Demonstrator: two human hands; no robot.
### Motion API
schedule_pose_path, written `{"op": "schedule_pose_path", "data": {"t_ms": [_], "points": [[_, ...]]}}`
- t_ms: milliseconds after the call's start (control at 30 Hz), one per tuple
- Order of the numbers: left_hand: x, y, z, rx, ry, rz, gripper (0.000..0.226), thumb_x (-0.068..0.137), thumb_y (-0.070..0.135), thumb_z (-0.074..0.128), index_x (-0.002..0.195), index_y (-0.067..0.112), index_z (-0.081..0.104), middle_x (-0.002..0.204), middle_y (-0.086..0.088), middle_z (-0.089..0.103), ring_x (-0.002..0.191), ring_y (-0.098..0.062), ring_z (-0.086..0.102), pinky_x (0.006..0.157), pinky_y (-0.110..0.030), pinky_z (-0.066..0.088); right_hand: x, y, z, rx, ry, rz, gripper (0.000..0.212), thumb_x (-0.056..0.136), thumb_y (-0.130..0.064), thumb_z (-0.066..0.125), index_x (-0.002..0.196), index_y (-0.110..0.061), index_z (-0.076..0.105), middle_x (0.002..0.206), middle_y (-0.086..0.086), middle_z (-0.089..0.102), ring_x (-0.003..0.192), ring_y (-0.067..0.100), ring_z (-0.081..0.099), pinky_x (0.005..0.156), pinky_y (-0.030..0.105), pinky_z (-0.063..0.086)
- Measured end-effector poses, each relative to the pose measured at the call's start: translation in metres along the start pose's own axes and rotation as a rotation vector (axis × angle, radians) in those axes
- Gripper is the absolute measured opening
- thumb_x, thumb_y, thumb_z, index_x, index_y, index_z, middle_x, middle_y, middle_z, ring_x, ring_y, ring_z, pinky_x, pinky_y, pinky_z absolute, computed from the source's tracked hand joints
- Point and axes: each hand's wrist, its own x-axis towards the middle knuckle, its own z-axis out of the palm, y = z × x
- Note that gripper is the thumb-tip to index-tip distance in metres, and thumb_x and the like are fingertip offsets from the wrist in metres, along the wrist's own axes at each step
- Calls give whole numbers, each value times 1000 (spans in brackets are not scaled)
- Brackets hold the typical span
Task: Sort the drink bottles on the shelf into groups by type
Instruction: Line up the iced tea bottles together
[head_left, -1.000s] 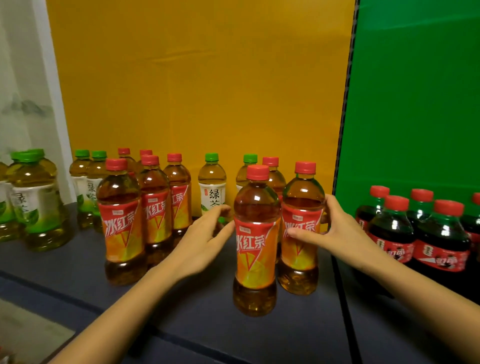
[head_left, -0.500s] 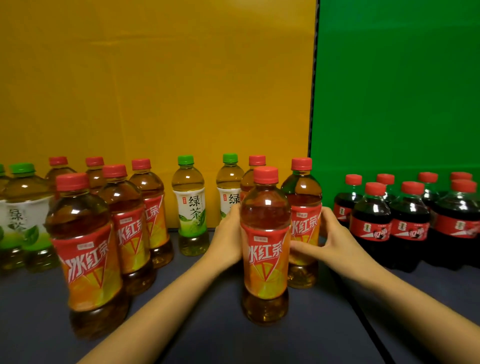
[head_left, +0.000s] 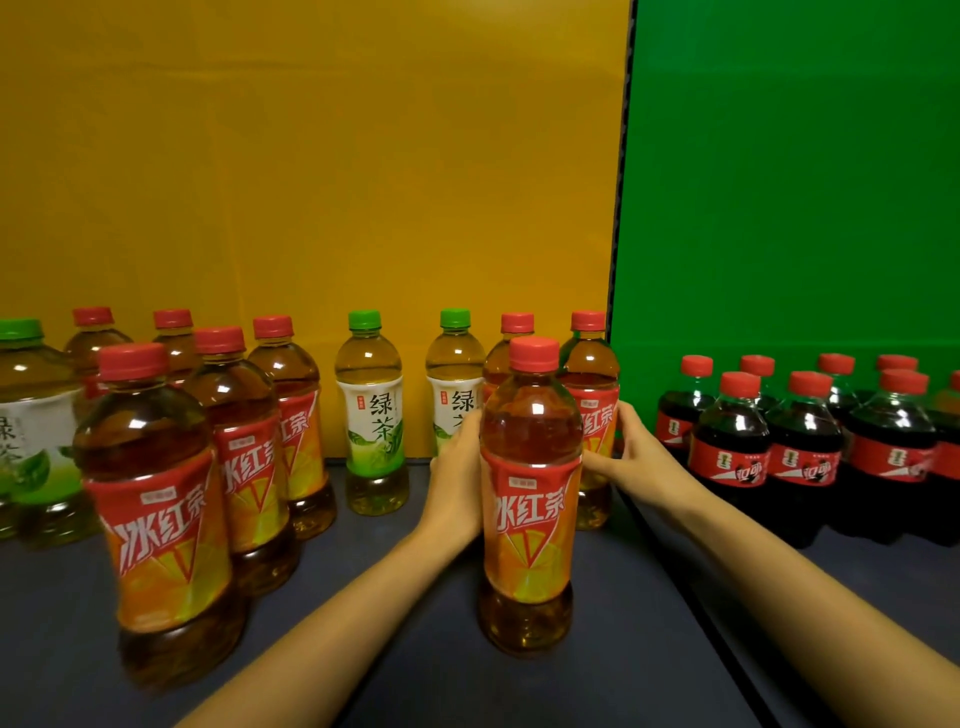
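Yellow and green backdrops rise behind the dark shelf. Left hand has slid behind the front red tea bottle, fingers hidden. Right hand wraps its fingers round the rear red tea bottle at one o'clock, likely to regroup it.

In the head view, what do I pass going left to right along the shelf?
edge green tea bottle, front-left iced tea bottle, middle green tea bottle, left hand, nearest iced tea bottle, right hand gripping the rightmost iced tea bottle, cola bottles.
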Motion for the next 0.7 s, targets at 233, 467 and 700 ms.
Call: {"op": "schedule_pose_path", "data": {"t_ms": [233, 467, 700], "points": [[6, -3, -17, 334, -38, 199, 23, 87, 13, 60, 110, 9, 58, 99, 4, 59, 95, -14, 59, 71, -2, 44, -5, -20, -7, -274, 270, -239, 79, 75, -29, 73, 140, -14, 30, 138, 6, 36, 130, 17, 35, 109, 34, 30], [20, 30, -66, 489, 464, 468, 43, 81, 15, 67, 119, 5, 49, 115, -9, 51, 111, -20, 47, 92, -21, 34, 11, -105, -8, -318, 320, -687, 35, 87, -15, 60, 121, -10, 52, 117, -1, 52, 107, 8, 50, 89, 7, 40], [62, 37, -87, 513, 432, 96, 90, 76, 22, 73, 141, -1, 16, 148, -18, 25, 139, -29, 22, 112, -34, 23, 79, -156, 31, -699, -79, -530, 56, 80, -39, 67, 125, -11, 48, 121, 7, 59, 106, 21, 57, 89, 34, 47]]}}
